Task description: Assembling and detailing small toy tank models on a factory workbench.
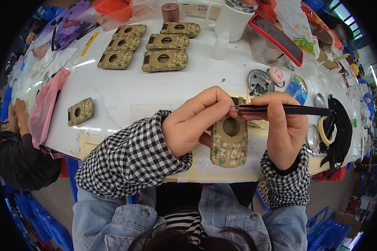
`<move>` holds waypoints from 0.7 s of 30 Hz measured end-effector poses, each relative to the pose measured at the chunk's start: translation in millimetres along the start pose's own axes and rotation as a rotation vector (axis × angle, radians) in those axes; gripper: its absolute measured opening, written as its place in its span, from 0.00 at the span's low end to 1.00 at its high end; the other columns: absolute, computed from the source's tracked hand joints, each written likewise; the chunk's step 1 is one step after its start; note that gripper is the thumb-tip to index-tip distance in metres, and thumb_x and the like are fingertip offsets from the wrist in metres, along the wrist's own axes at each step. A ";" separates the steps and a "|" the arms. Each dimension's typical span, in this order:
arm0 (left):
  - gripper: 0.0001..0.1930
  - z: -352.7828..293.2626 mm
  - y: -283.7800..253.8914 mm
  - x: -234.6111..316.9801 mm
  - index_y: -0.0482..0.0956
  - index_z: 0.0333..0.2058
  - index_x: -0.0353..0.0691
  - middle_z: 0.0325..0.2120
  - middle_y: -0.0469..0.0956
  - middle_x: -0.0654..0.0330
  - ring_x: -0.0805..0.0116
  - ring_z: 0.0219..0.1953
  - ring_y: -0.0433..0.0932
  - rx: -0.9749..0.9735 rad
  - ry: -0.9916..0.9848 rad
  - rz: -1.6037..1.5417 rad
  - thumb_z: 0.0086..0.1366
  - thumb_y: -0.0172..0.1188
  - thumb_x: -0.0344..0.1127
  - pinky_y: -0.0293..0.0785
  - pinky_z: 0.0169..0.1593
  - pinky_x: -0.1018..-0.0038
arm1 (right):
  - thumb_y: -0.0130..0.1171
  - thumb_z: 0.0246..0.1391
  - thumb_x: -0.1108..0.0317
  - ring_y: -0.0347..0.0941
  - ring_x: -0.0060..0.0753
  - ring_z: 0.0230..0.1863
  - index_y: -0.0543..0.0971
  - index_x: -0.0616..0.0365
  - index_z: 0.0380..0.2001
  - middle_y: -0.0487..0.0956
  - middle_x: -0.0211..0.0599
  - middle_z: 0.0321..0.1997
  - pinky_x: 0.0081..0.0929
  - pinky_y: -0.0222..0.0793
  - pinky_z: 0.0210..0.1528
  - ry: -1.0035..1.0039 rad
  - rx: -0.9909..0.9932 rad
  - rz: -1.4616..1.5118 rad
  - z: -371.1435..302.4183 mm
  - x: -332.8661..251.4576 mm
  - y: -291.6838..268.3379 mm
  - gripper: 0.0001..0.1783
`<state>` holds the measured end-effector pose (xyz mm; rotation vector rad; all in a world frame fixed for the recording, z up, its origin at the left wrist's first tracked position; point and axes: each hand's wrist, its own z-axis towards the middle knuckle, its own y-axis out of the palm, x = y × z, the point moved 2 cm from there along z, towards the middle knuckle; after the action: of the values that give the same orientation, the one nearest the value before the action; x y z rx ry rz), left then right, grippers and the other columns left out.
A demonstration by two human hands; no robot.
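Observation:
Between my hands is a camouflage model tank hull (pixel 229 146) with a round hole, its far end partly covered by my fingers. My right hand (pixel 282 125) grips black tweezers (pixel 297 110), whose fine tips point left. At those tips, the thumb and forefinger of my left hand (pixel 197 119) are pinched together; whatever is between them is too small to make out. A lower left finger touches the hull's left side. Just beyond my right hand stands a round clear dish (pixel 260 83) of small dark green pieces.
Several similar hulls (pixel 165 60) stand in two columns farther back; another hull (pixel 80 112) lies at left. A red-cased phone (pixel 276 39) leans near a white mug (pixel 235 21). A tape roll (pixel 326 130) is at right. Beyond a pink mesh pouch (pixel 50 106) are another person's hands (pixel 20 117).

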<state>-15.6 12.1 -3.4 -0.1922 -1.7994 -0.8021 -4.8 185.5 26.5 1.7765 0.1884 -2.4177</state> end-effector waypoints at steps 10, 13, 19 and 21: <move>0.11 -2.4 -2.2 4.2 0.67 0.35 0.44 0.25 0.66 0.71 0.87 0.25 0.64 0.001 0.043 0.127 0.70 0.40 0.43 0.65 0.26 0.88 | 0.47 0.61 0.68 0.76 0.26 0.36 0.73 0.70 0.37 0.76 0.40 0.35 0.21 0.73 0.42 -0.049 0.003 -0.013 -1.4 0.6 -0.6 0.12; 0.11 -1.0 -1.9 -1.1 0.67 0.36 0.43 0.24 0.66 0.71 0.87 0.24 0.64 0.010 0.091 0.105 0.70 0.40 0.42 0.64 0.26 0.88 | 0.46 0.61 0.68 0.76 0.27 0.36 0.72 0.70 0.37 0.76 0.40 0.35 0.22 0.74 0.41 -0.082 0.019 0.008 -0.5 -0.1 -3.6 0.13; 0.10 -1.4 0.2 0.3 0.68 0.38 0.41 0.25 0.68 0.70 0.87 0.25 0.64 -0.004 0.163 0.206 0.70 0.41 0.40 0.63 0.26 0.88 | 0.45 0.62 0.67 0.76 0.29 0.37 0.71 0.70 0.38 0.75 0.41 0.35 0.21 0.74 0.41 -0.150 -0.062 -0.023 1.8 -3.2 -4.8 0.13; 0.10 -0.8 0.0 -0.3 0.68 0.38 0.39 0.27 0.68 0.69 0.87 0.27 0.64 -0.023 0.183 0.233 0.70 0.41 0.39 0.64 0.29 0.87 | 0.45 0.62 0.68 0.76 0.29 0.37 0.71 0.70 0.37 0.75 0.42 0.35 0.21 0.74 0.41 -0.153 -0.089 -0.036 2.2 -3.4 -6.1 0.13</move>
<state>-14.9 11.7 -3.5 -0.3260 -1.5628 -0.6525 -7.0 191.2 30.6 1.5564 0.3081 -2.5144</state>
